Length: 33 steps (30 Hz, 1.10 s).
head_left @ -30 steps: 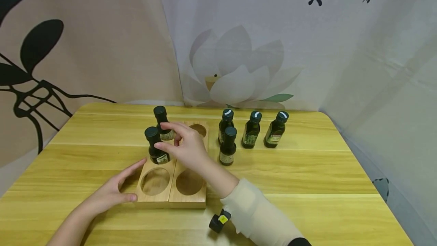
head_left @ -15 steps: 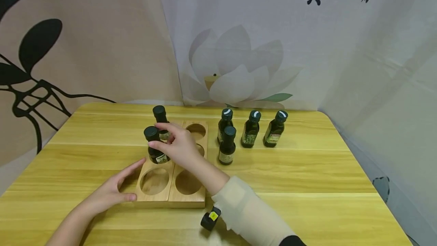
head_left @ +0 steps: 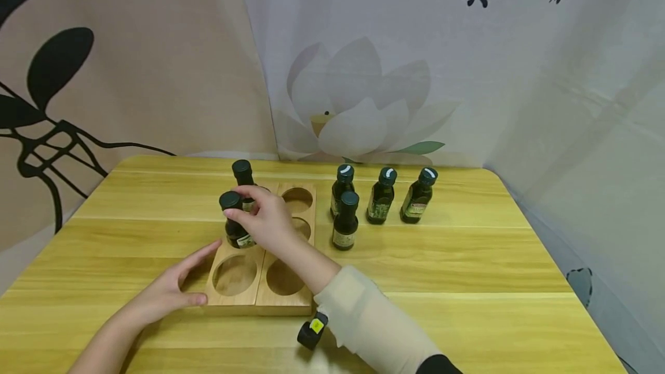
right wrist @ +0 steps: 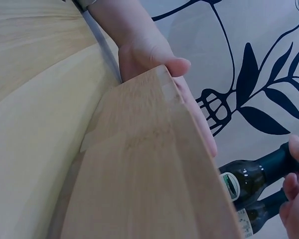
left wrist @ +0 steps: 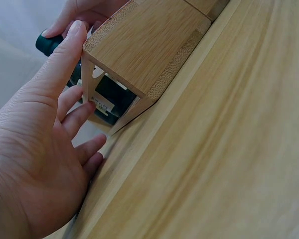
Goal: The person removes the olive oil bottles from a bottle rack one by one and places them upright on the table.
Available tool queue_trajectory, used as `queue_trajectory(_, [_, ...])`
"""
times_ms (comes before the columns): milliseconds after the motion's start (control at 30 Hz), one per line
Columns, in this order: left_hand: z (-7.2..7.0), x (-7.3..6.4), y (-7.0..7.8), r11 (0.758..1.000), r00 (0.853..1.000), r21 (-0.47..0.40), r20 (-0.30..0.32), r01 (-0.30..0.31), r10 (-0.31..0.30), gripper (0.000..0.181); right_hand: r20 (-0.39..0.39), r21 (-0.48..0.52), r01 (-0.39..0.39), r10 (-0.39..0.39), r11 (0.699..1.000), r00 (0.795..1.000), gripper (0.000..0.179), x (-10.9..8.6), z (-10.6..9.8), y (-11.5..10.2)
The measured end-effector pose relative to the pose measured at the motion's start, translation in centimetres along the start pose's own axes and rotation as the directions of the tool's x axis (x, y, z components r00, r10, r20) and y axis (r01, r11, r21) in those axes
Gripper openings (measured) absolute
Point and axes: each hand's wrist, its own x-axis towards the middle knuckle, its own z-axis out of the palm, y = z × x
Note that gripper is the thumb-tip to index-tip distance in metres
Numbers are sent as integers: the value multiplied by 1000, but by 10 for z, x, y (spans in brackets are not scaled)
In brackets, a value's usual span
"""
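A wooden bottle rack (head_left: 284,310) with round holes stands near the front of the table. My right hand (head_left: 267,221) reaches over it and pinches the black-capped neck of a dark bottle (head_left: 238,235) seated in the left middle hole. In the right wrist view, the thumb and fingers flank that bottle's neck (right wrist: 279,164). A second dark bottle (head_left: 242,173) stands in the hole behind, partly covered by the fingers. My left hand (head_left: 163,296) rests against the rack's left side, thumb at the front corner and fingers extended along the side (left wrist: 55,124).
Right of the rack stand another long-necked dark bottle (head_left: 345,235) and three bottles with white-marked caps, including one at the far right (head_left: 417,201). The rack's front left hole (head_left: 235,276) and right-hand holes hold no bottle. A printed curtain (head_left: 363,74) hangs behind the table (head_left: 467,270).
My right hand has moved left and closed in on the middle bottle's neck; a second ago, its thumb and finger were spread beside it. The left hand stays against the rack.
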Motion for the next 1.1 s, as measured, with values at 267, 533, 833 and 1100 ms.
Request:
queue_trajectory(267, [0, 0, -1, 1000, 1000, -16, 1, 9, -9, 81, -48, -52, 55, -57, 997, 997, 37, -2, -3, -2])
queue_trajectory(533, [0, -1, -1, 1000, 1000, -11, 4, 4, -4, 80, -93, -70, 144, -151, 987, 984, 35, 2, -13, -10])
queue_trajectory(833, [1, -1, -1, 1000, 1000, -4, -10, 5, -5, 81, -119, 38, 216, -211, 976, 970, 36, 0, -34, -31])
queue_trajectory(1100, [1, 0, -1, 1000, 1000, -9, -8, -1, 1, 80, -160, 87, 290, -274, 953, 948, 34, -8, -56, -44])
